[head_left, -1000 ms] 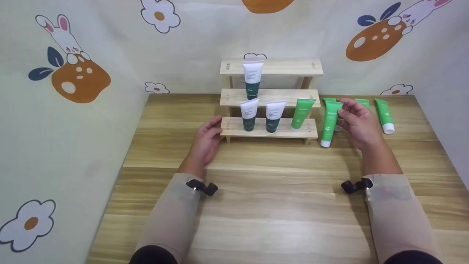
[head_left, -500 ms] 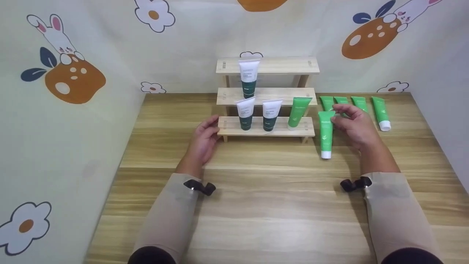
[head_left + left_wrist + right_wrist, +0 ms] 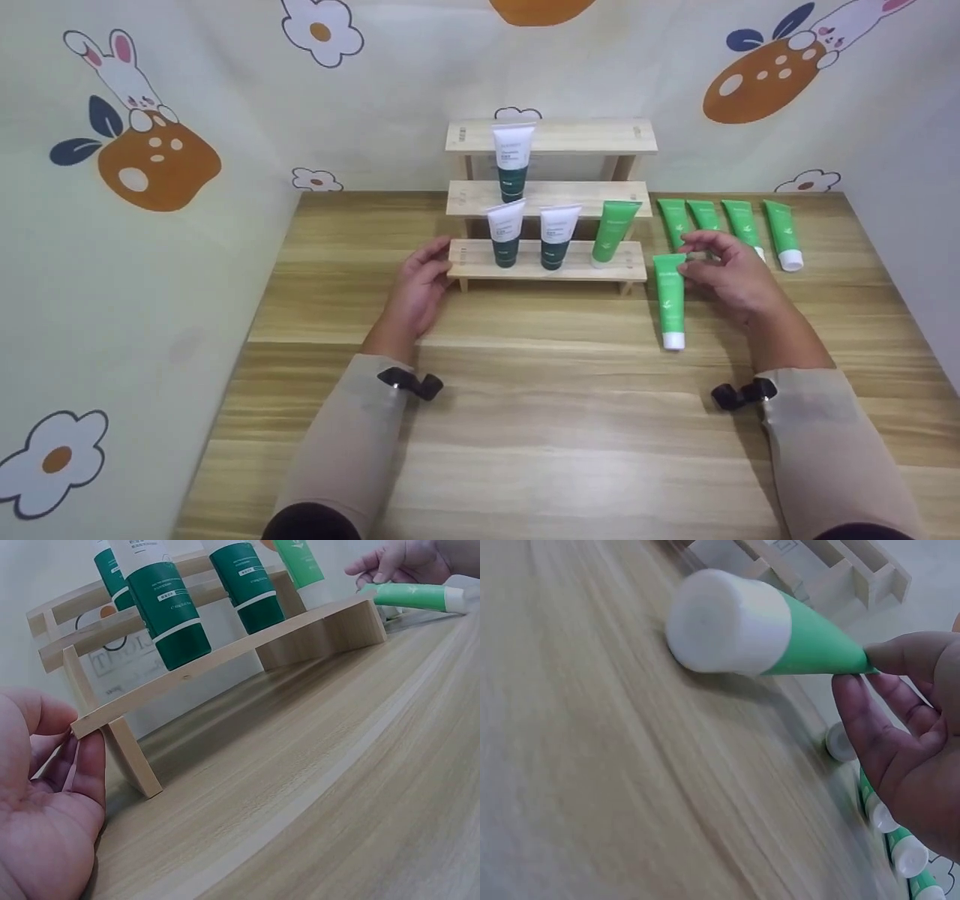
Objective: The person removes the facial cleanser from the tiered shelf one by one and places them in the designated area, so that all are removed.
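Observation:
My right hand (image 3: 727, 274) pinches a green tube (image 3: 670, 300) by its flat crimped end, the white cap pointing toward me. In the right wrist view that white cap (image 3: 727, 622) hangs a little above the wood. My left hand (image 3: 56, 787) grips the left end of the bottom step of a three-step wooden rack (image 3: 480, 259), thumb above and fingers under it. On the bottom step stand two white and dark-green tubes (image 3: 555, 240) and one green tube (image 3: 616, 232). Another white and dark-green tube (image 3: 513, 161) stands on the middle step.
Several green tubes (image 3: 783, 232) lie in a row right of the rack, partly hidden by my right hand. The wood-grain table (image 3: 540, 412) spreads in front. A printed cloth wall (image 3: 397, 97) stands behind the rack and at the left.
My right hand has brought the green tube toward me, away from the row, and it hangs straighter. My left hand keeps its hold on the rack.

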The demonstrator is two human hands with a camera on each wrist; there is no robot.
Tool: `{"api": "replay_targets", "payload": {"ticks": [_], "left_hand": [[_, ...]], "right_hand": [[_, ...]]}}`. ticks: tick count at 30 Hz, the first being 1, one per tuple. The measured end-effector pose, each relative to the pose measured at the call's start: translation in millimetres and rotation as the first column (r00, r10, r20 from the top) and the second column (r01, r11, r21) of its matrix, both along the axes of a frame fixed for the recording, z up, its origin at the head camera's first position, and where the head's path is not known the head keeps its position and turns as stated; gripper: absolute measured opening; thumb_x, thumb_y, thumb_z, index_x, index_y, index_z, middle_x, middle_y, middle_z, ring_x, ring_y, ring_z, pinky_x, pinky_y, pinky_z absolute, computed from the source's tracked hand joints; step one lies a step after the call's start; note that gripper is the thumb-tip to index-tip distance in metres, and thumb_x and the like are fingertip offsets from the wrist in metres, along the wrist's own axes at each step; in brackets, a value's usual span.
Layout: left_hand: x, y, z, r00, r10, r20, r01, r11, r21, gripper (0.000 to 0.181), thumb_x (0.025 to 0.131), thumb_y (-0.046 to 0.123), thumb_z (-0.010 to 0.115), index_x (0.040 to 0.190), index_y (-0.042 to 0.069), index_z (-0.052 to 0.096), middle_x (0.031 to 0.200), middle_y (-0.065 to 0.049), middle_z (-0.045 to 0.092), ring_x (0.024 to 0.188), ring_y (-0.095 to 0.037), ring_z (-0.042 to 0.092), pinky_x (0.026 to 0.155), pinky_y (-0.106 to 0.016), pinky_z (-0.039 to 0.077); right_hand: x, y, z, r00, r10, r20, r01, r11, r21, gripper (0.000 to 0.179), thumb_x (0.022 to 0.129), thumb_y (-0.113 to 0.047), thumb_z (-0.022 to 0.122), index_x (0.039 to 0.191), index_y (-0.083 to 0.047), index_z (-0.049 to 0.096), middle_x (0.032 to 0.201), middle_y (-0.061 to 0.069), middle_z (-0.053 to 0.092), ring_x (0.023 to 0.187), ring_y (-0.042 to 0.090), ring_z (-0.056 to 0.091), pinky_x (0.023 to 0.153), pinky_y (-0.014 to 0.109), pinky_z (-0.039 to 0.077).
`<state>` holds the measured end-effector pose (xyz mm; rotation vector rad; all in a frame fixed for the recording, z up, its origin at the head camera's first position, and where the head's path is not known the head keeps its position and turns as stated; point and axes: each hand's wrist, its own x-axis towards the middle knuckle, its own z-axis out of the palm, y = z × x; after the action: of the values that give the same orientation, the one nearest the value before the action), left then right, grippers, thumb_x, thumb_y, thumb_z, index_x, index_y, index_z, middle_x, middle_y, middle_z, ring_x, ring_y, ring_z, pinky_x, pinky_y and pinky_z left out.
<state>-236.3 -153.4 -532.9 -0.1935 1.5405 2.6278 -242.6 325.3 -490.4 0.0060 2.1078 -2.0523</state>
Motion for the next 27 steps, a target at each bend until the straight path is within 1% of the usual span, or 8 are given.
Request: {"api": "replay_targets", "payload": {"ticks": [4, 7, 12, 15, 19, 21, 24, 27], "left_hand": [[0.0, -1.4, 0.5, 1.0, 0.001, -0.007, -0.001, 1.0, 0.007, 0.058, 0.099, -0.011, 0.05, 0.156, -0.008, 0.043, 0.142, -0.012, 0.058, 0.119, -0.02, 0.063, 0.096, -0.026, 0.059], [0.4, -2.0, 0.4, 1.0, -0.003, -0.003, 0.003, 1.0, 0.007, 0.059, 0.099, -0.011, 0.05, 0.157, -0.007, 0.042, 0.143, -0.012, 0.057, 0.12, -0.02, 0.064, 0.098, -0.026, 0.059], [0.3, -2.5, -0.3, 1.0, -0.011, -0.005, 0.011, 1.0, -0.01, 0.06, 0.099, -0.01, 0.05, 0.158, -0.007, 0.042, 0.149, -0.016, 0.054, 0.125, -0.023, 0.062, 0.102, -0.027, 0.059], [-0.1, -2.3, -0.8, 1.0, -0.011, -0.007, 0.011, 1.0, -0.012, 0.06, 0.098, -0.01, 0.05, 0.157, -0.007, 0.042, 0.149, -0.016, 0.054, 0.125, -0.023, 0.061, 0.101, -0.026, 0.059], [-0.1, -1.5, -1.1, 1.0, -0.006, -0.007, 0.006, 1.0, -0.007, 0.059, 0.098, -0.011, 0.05, 0.157, -0.007, 0.042, 0.148, -0.015, 0.055, 0.123, -0.022, 0.062, 0.098, -0.025, 0.059], [-0.1, -1.1, -0.9, 1.0, -0.007, -0.006, 0.007, 1.0, -0.01, 0.059, 0.098, -0.011, 0.051, 0.157, -0.007, 0.042, 0.149, -0.015, 0.055, 0.123, -0.022, 0.062, 0.098, -0.025, 0.059], [-0.1, -1.0, -0.8, 1.0, -0.012, -0.009, 0.012, 1.0, -0.02, 0.059, 0.098, -0.01, 0.051, 0.157, -0.007, 0.042, 0.151, -0.016, 0.054, 0.125, -0.023, 0.061, 0.099, -0.025, 0.059], [-0.1, -1.3, -1.3, 1.0, -0.016, -0.012, 0.016, 1.0, -0.022, 0.059, 0.099, -0.01, 0.051, 0.157, -0.007, 0.042, 0.152, -0.016, 0.053, 0.127, -0.023, 0.06, 0.101, -0.026, 0.058]], "right_hand": [[0.0, -3.6, -0.8, 0.999, 0.033, 0.024, -0.033, 0.999, 0.01, 0.051, 0.094, 0.003, 0.077, 0.141, -0.001, 0.057, 0.122, 0.005, 0.067, 0.09, 0.009, 0.075, 0.079, 0.026, 0.066], [-0.8, -6.1, -2.6, 0.998, 0.055, 0.02, -0.056, 0.995, 0.084, 0.051, 0.095, 0.002, 0.076, 0.141, 0.0, 0.056, 0.12, 0.003, 0.067, 0.09, 0.007, 0.075, 0.08, 0.025, 0.066], [-1.3, -6.8, -6.0, 0.997, 0.073, 0.016, -0.075, 0.971, 0.226, 0.05, 0.097, 0.0, 0.074, 0.143, 0.0, 0.056, 0.121, 0.0, 0.067, 0.097, 0.006, 0.075, 0.084, 0.027, 0.067], [-1.4, -6.6, -7.1, 0.997, 0.076, 0.018, -0.078, 0.959, 0.272, 0.05, 0.097, -0.001, 0.075, 0.144, 0.001, 0.056, 0.121, -0.002, 0.068, 0.101, 0.006, 0.075, 0.086, 0.028, 0.066], [-0.8, -6.3, -7.6, 0.997, 0.081, 0.017, -0.082, 0.947, 0.31, 0.051, 0.097, -0.004, 0.076, 0.143, 0.003, 0.057, 0.121, -0.002, 0.068, 0.101, 0.003, 0.074, 0.086, 0.027, 0.066], [-0.3, -5.9, -6.6, 0.996, 0.083, 0.017, -0.084, 0.936, 0.343, 0.05, 0.097, -0.006, 0.076, 0.143, 0.002, 0.058, 0.122, -0.001, 0.067, 0.101, 0.002, 0.074, 0.086, 0.027, 0.066], [0.5, -4.5, -4.0, 0.996, 0.091, 0.007, -0.085, 0.905, 0.417, 0.048, 0.097, -0.011, 0.078, 0.141, -0.001, 0.06, 0.126, 0.005, 0.067, 0.1, 0.001, 0.073, 0.086, 0.025, 0.066], [0.7, -2.7, -2.9, 0.995, 0.096, 0.013, -0.091, 0.881, 0.464, 0.049, 0.098, -0.015, 0.078, 0.142, -0.003, 0.061, 0.132, 0.011, 0.065, 0.1, 0.0, 0.072, 0.086, 0.024, 0.065]]}}
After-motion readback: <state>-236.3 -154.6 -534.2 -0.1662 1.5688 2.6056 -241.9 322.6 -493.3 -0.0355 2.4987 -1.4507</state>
